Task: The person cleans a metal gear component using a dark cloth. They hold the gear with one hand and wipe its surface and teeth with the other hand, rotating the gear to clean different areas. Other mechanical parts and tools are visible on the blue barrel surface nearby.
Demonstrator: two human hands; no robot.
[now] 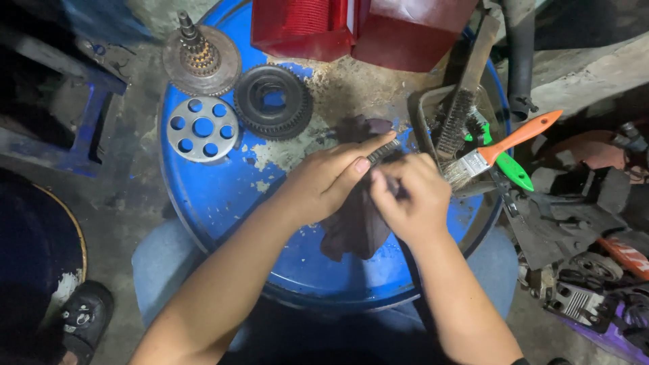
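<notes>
My left hand [331, 177] and my right hand [412, 199] meet over the top of a blue drum [216, 196]. Both grip a small dark toothed metal part [384, 151] together with a dark rag [355, 226] that hangs down under the hands. The left index finger lies along the part. The right hand's fingers curl over its near end. Most of the part is hidden by the fingers and the cloth.
On the drum's far side lie a dark ring gear [272, 101], a silver disc with round holes [202, 128] and a rusty geared shaft [200, 59]. A tray [424, 111] at right holds a wire brush [460, 111] and an orange-handled paintbrush [500, 147]. Red housings [358, 27] sit behind.
</notes>
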